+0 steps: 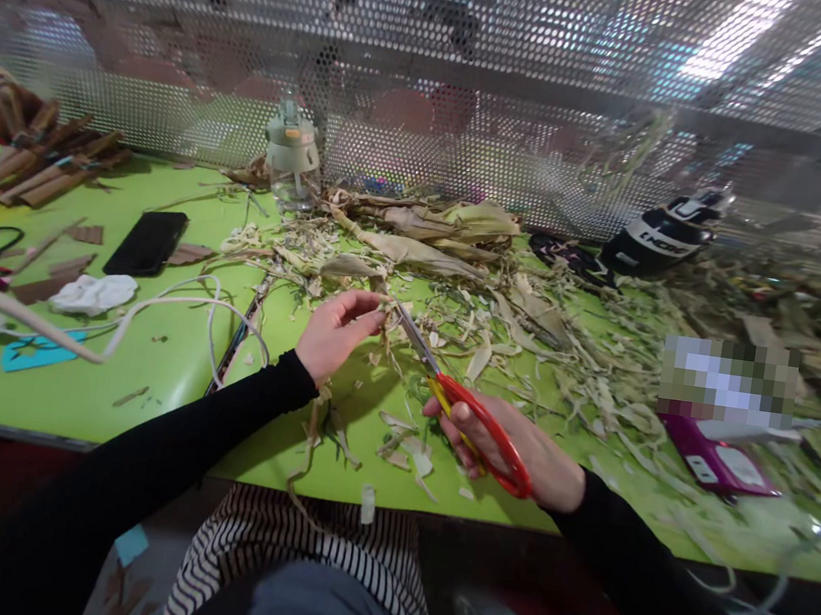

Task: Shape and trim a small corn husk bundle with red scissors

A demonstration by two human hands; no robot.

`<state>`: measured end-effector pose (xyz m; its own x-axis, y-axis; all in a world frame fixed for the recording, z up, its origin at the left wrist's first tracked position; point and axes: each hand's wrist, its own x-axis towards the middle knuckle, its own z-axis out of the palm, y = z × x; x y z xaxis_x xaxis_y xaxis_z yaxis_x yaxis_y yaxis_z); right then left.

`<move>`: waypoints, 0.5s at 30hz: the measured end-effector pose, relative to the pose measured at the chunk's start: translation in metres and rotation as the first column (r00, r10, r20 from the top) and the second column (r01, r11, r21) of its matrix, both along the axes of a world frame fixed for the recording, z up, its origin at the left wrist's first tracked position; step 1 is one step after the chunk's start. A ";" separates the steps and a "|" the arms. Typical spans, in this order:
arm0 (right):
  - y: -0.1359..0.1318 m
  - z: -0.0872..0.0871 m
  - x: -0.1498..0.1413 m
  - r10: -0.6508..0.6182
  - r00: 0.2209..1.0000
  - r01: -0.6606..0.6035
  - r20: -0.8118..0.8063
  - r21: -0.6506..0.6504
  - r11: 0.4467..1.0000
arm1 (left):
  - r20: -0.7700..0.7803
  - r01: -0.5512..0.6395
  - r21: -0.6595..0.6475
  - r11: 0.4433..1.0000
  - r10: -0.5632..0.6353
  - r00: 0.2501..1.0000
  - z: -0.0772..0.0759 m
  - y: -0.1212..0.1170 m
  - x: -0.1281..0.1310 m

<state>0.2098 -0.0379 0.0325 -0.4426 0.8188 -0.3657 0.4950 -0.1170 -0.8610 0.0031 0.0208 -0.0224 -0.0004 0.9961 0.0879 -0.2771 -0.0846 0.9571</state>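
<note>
Perforated metal screen [217, 106] runs across the top of my head view from 10 to 2 o'clock, blurred shapes behind it, above a lime-green table [158, 385] with a dark seam left of centre. Starting near 9 o'clock, I see a bundle of brown rolled pieces [57, 170], a black phone [147, 243] with a dark screen, crumpled white tissue [93, 293] and a blue cut-out card [42, 352]. Toward 11, a grey-green bottle [293, 146] carries a small orange mark, too small for me to read. Dry pale husks [418, 248] lie heaped at 12 o'clock, with shreds scattered around. At centre, I have the left hand [335, 333] with thumb and forefinger pinched on a thin husk strip [384, 301], just beside the tips of the scissors [414, 333]. The right hand [514, 442], toward 5, has its fingers closed around their red and yellow handles. At 2, a black bottle [657, 241] leans, its white band lettered "EN", the rest unclear to me. Past 3 sits a magenta power strip [715, 461].
</note>
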 end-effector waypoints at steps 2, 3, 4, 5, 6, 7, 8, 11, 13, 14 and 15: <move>0.000 0.000 0.000 -0.017 1.000 0.017 0.008 -0.034 0.999 | -0.015 0.006 0.007 1.000 -0.005 1.000 0.000 0.000 0.000; 0.000 0.000 0.000 -0.023 1.000 0.023 0.009 -0.049 0.999 | -0.024 0.009 0.011 1.000 -0.009 1.000 -0.001 0.000 0.000; 0.000 0.001 0.000 -0.027 1.000 0.028 0.007 -0.061 0.998 | -0.033 0.011 0.016 1.000 -0.010 0.999 -0.001 0.000 0.000; 0.000 0.001 0.000 -0.031 1.000 0.031 0.003 -0.070 0.997 | -0.039 0.012 0.019 1.000 -0.011 0.999 -0.001 -0.001 0.000; 0.000 0.001 0.000 -0.036 0.999 0.036 -0.002 -0.074 0.997 | -0.042 0.011 0.018 1.000 -0.010 0.999 -0.001 -0.001 0.000; 0.000 0.001 0.000 -0.042 0.999 0.041 -0.007 -0.077 0.996 | -0.044 0.009 0.015 1.000 -0.008 0.999 -0.001 -0.001 0.000; 0.000 0.001 0.000 -0.048 0.999 0.047 -0.009 -0.079 0.996 | -0.043 0.006 0.012 1.000 -0.006 0.999 -0.001 -0.001 0.000; -0.001 -0.002 0.000 -0.058 0.998 0.057 -0.009 -0.080 0.995 | -0.039 0.008 0.011 1.000 -0.008 0.999 -0.002 -0.001 0.000; -0.001 -0.004 0.001 -0.060 0.998 0.058 -0.015 -0.080 0.995 | -0.035 0.010 0.011 1.000 -0.010 0.999 -0.002 -0.001 0.000; -0.002 -0.005 0.001 -0.060 0.998 0.058 -0.021 -0.078 0.995 | -0.034 0.012 0.011 1.000 -0.012 0.999 -0.002 -0.001 0.000; -0.002 -0.007 0.001 -0.059 0.998 0.056 -0.027 -0.075 0.996 | -0.034 0.013 0.011 1.000 -0.013 0.999 -0.002 -0.001 0.000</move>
<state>0.2112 -0.0402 0.0259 -0.4069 0.8144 -0.4138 0.4605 -0.2083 -0.8628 0.0034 0.0197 -0.0245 0.0157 0.9949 0.0991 -0.2454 -0.0923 0.9650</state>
